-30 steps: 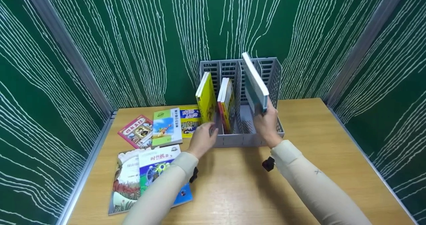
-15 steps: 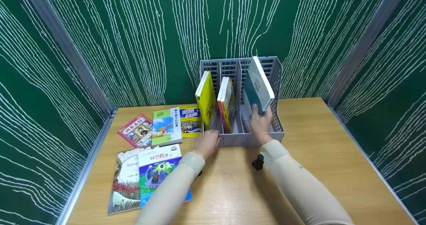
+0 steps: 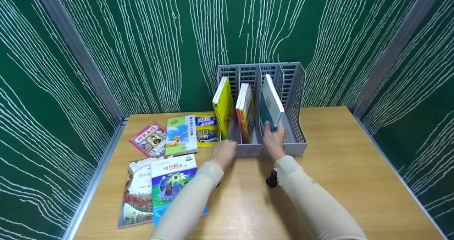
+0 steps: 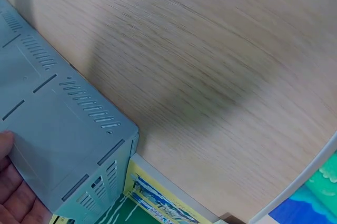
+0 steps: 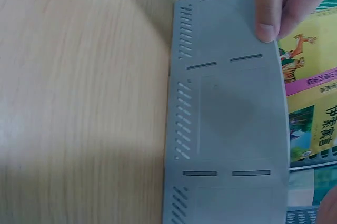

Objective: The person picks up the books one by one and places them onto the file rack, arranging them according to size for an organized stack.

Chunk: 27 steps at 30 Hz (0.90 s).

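Note:
A grey plastic book rack with upright dividers stands at the back of the table. My left hand grips its front lip at the left end; in the left wrist view the fingers curl behind the lip. In my right hand is a teal and white book, gripped at its near end and standing upright inside the rack's third section from the left. Its lower part is hidden by the hand and the lip. A yellow-green book stands in the leftmost section, and thinner books fill part of the second.
Left of the rack lie a pink book, a green and blue book and a yellow one. Nearer, a blue-purple book overlaps a pale illustrated book. A green wall rises behind the rack.
The right hand has lowered the teal and white book into the rack, moving it slightly left at the end. The left hand has come from beside the yellow-green book onto the rack's front lip.

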### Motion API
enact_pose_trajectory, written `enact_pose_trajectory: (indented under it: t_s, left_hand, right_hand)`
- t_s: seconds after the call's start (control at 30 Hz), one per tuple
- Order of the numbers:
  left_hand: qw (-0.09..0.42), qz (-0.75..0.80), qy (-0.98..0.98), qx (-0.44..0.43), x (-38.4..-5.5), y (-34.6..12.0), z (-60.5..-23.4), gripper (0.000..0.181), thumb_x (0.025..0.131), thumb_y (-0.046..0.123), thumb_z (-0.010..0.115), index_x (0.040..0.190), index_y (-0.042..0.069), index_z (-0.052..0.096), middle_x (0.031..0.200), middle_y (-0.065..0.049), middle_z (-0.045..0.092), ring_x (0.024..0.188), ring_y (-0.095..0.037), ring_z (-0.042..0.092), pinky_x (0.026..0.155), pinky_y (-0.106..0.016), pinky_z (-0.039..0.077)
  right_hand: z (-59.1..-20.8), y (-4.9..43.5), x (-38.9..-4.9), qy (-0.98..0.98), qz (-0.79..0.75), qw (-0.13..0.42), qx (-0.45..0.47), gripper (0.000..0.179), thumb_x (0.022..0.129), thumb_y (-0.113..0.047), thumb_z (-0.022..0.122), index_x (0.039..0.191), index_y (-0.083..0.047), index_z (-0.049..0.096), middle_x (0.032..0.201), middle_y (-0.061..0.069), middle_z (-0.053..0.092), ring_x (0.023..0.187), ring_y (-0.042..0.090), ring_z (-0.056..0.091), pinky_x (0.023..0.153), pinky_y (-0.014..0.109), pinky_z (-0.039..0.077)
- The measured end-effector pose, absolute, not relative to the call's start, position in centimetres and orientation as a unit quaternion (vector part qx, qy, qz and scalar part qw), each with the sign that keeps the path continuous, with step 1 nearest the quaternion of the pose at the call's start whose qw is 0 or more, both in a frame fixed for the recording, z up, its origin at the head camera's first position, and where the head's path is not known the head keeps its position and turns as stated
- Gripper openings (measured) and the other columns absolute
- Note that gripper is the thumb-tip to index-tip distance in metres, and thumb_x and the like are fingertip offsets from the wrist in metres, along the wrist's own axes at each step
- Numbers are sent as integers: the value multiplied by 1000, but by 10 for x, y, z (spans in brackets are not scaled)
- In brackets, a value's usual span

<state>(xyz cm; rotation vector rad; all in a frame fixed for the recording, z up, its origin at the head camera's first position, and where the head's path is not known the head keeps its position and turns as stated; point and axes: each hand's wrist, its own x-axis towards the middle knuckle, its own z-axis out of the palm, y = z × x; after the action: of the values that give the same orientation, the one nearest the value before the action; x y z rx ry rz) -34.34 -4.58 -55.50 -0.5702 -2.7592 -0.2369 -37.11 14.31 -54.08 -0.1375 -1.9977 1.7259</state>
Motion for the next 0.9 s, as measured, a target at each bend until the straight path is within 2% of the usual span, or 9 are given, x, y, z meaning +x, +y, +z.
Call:
enact_pose_trajectory:
  t_s: [0.17,0.33,0.57,0.77,0.9]
  left_hand:
    - [164,-79,-960,-212,-344,-48,-555,24,105,12,65,86,8,79,78,-8,79,66,-27,76,55,-42,62]
    - [151,-83,-961,-216,-344,-48,-554,25,107,14,64,88,7,80,80,-9,80,68,-27,76,58,-42,63]
    - [184,-65,-955,-223,-346,-49,-556,26,105,13,65,84,9,80,77,-8,80,66,-27,77,57,-41,63]
    - [152,-70,-962,-218,-346,-49,-552,26,106,11,63,88,8,82,81,-9,80,70,-28,77,60,-43,64]
    - [138,-76,-963,-218,-345,-47,-551,26,106,10,63,90,7,82,82,-10,81,72,-28,78,62,-43,65]
  right_hand:
    - [-545,146,-376,-760,619,196,-28,51,109,-3,57,158,6,46,160,31,52,152,48,49,130,57,37]
    - [-549,153,-379,-785,602,143,-10,58,110,-6,55,165,-1,38,167,26,46,158,44,43,133,57,33]
    - [-548,162,-382,-824,560,79,25,71,105,-6,47,171,-6,23,175,21,35,164,40,33,135,58,26]
    - [-535,167,-390,-856,513,-7,59,86,100,1,47,175,-12,9,180,20,23,167,41,23,136,61,18]
    - [-528,171,-395,-874,478,-43,73,97,96,9,49,176,-17,2,182,19,17,168,42,18,136,63,15]
